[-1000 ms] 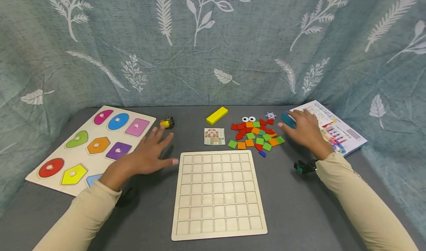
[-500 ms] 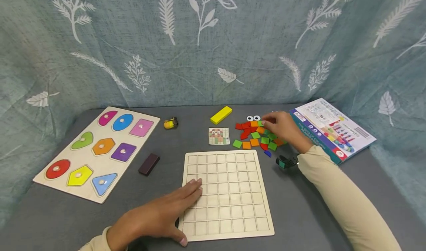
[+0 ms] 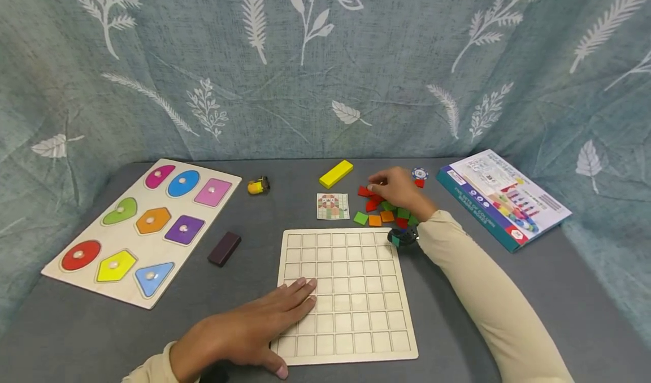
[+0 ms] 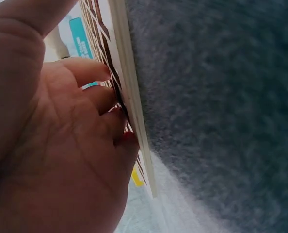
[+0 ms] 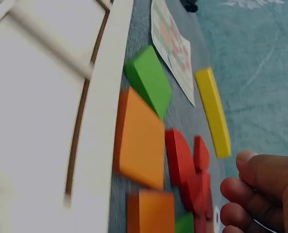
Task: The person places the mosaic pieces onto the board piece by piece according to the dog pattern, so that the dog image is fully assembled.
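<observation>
My left hand rests with straight fingers on the left side of the wooden grid board, thumb near its lower left corner. In the left wrist view its fingertips lie along the board's rim. My right hand is over the pile of coloured tiles beyond the board, fingers bent down near the red pieces. In the right wrist view the thumb and bent fingers show nothing between them, close by red pieces. Orange tiles and a green tile lie nearer the board. The right hand hides part of the pile.
A small picture card and a yellow block lie behind the board. To the left are a shape puzzle, a dark brown block and a yellow toy. A box and a poker chip are at right.
My left hand has come from beside the puzzle down onto the board and stayed there. My right hand has moved left from the box to over the red tiles.
</observation>
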Available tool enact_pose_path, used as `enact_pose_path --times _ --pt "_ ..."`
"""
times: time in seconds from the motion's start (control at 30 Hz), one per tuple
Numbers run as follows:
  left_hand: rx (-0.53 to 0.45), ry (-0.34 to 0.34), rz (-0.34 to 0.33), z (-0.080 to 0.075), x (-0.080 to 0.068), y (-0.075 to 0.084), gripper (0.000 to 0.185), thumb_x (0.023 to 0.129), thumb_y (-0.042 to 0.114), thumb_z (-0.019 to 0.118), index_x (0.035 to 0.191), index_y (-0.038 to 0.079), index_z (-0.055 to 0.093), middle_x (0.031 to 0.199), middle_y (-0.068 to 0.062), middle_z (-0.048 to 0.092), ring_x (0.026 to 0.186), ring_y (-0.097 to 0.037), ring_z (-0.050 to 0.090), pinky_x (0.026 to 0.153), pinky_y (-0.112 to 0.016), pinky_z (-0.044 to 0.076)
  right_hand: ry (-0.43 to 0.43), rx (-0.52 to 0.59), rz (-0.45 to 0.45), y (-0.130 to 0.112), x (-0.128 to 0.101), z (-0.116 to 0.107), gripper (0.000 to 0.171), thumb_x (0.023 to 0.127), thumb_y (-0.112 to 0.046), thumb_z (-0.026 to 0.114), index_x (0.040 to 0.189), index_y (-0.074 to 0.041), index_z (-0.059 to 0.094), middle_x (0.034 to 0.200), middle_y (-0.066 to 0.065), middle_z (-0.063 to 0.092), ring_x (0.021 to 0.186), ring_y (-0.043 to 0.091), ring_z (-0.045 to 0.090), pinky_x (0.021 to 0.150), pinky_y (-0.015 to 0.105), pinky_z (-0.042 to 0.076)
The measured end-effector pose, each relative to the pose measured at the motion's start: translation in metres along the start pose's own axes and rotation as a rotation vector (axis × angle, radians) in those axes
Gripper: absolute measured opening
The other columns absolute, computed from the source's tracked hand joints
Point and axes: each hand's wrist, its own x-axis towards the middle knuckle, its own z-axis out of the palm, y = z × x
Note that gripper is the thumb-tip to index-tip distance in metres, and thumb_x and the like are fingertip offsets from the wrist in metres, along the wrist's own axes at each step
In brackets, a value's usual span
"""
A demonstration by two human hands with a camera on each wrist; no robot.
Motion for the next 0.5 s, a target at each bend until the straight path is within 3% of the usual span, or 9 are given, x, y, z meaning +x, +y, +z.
enact_pose_path --times 0.23,0.5 --pt "0.032 0.003 0.01 0.002 0.003 0.001 0.108 0.075 0.05 0.078 0.157 0.013 0.019 0.163 -0.001 0.001 0.148 -0.021 0.001 0.115 -0.045 0.016 -0.031 -0.045 0.004 -0.008 0.013 0.014 0.028 0.092 -0.01 0.068 0.117 0.003 0.068 0.108 0.017 0.069 0.095 0.028 0.063 0.081 0.038 0.051" --pt "0.039 0.013 0.047 0.002 0.007 0.003 0.106 0.077 0.055 0.073 0.156 0.011 0.019 0.163 -0.003 0.001 0.148 -0.023 0.001 0.115 -0.045 0.017 -0.072 -0.113 0.003 -0.009 0.016 0.017 0.031 0.092 -0.006 0.067 0.121 0.005 0.065 0.12 0.019 0.064 0.114 0.033 0.056 0.097 0.043 0.045"
